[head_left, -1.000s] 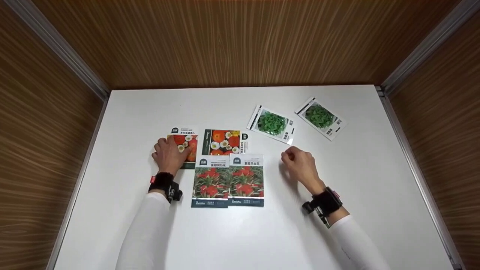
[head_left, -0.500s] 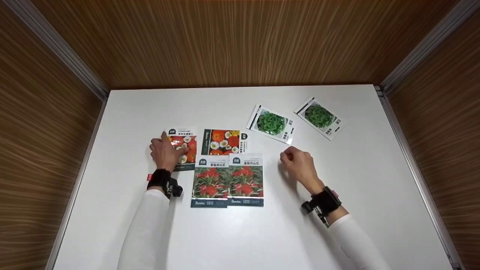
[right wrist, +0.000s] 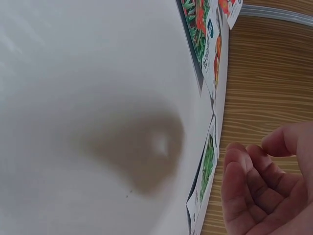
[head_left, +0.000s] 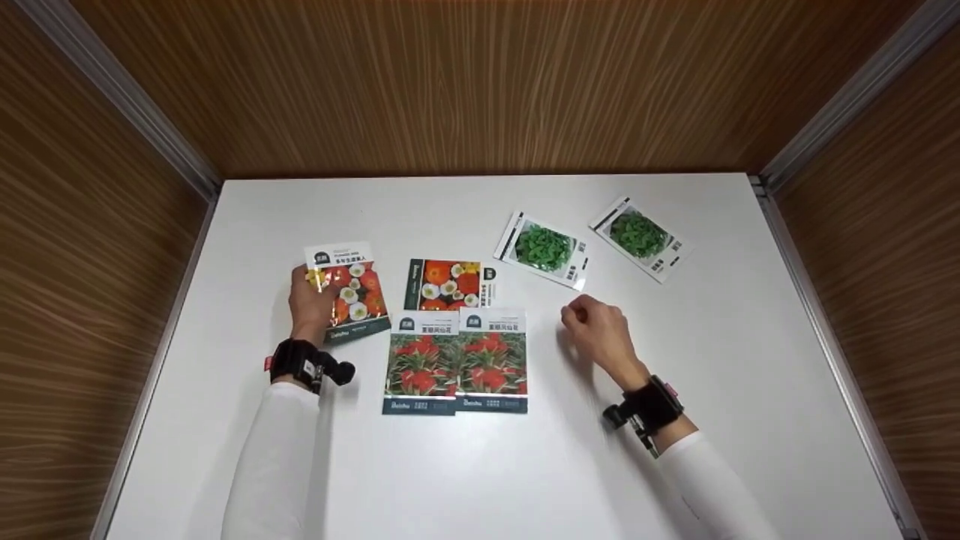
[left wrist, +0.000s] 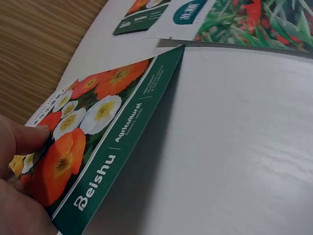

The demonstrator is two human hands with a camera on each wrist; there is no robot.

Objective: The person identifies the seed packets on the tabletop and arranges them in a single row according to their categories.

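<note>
Left hand (head_left: 311, 306) pinches the poppy packet (head_left: 361, 294), tilted off the worktop (head_left: 487, 480) at left, long axis running away from the person, top leaning left. Matching packet (head_left: 450, 282) lies between both hands, long axis sideways. Right hand (head_left: 602, 334) loosely curled, holding nothing, near the leafy packet (head_left: 544, 246).

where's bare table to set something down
Bare: the near table between the sleeves, nearer than the red-flower packets; right side, beyond the right hand; far left corner, behind the held orange-flower packet. Crowded: the middle, where the sideways orange-flower packet meets the red-flower packets.
</note>
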